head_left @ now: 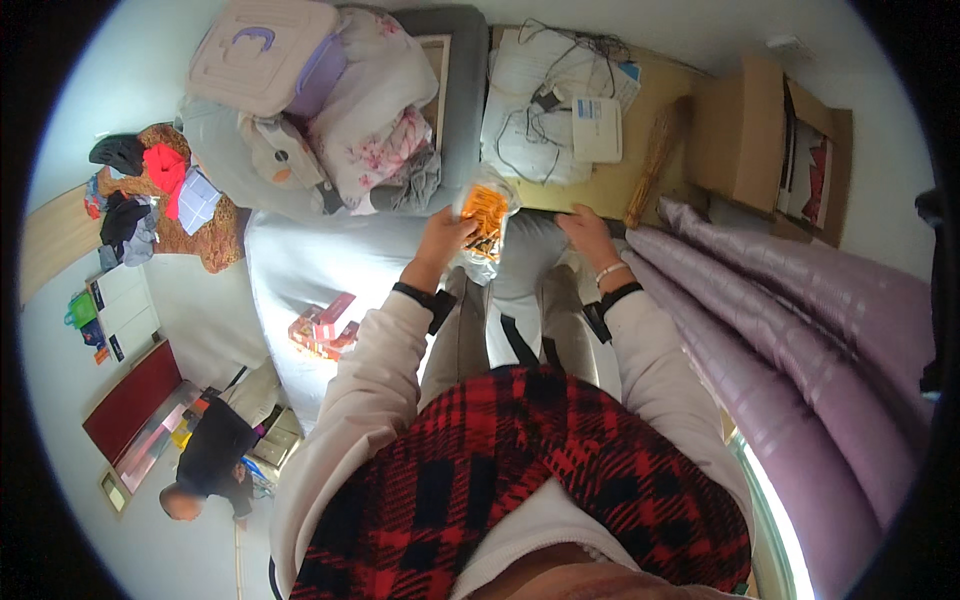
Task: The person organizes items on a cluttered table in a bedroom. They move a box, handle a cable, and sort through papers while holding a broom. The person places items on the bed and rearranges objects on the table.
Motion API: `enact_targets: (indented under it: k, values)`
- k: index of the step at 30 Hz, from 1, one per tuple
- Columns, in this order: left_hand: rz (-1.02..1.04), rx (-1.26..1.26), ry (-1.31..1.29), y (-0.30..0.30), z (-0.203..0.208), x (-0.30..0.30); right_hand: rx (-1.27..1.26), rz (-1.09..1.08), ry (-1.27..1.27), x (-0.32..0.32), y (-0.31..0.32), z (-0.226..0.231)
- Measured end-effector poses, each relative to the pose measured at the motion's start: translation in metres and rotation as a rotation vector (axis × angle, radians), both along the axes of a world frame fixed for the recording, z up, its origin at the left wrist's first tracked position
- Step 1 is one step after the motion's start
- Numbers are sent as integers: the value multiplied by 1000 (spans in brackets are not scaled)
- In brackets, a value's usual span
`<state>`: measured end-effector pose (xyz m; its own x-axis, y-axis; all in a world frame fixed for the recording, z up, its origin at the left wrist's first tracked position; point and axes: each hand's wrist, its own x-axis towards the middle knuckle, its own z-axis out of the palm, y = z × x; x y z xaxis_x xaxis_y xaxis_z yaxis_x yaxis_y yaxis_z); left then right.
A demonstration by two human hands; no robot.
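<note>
Left hand (443, 237) fingers curled, gripping clear bag (483, 222) stuffed with orange sticks. Right hand (588, 232) loosely spread, resting flat on bed (300, 262), holding nothing.

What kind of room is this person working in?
Probably a bedroom at home: a bed piled with folded bedding, purple curtains at a window, and a cluttered desk.

Home bedroom, bed (300, 270), piled bedding (375, 120), purple curtain (800, 330), cluttered desk (650, 120)
</note>
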<state>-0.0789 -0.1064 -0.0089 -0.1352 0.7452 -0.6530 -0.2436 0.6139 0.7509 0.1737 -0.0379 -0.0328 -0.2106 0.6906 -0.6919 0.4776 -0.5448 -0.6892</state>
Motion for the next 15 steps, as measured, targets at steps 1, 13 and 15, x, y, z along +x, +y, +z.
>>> enact_targets:
  k: [1, 13, 15]
  values:
    - [-95, -180, 268, 8, -3, -16, 90, 23, -259, 12, 6, -9]
    - [230, 26, -261, 62, -32, -40, 229, -18, -430, 60, 118, -124]
    - [120, 32, -431, 69, -55, -12, 284, -143, -314, 59, 130, -138]
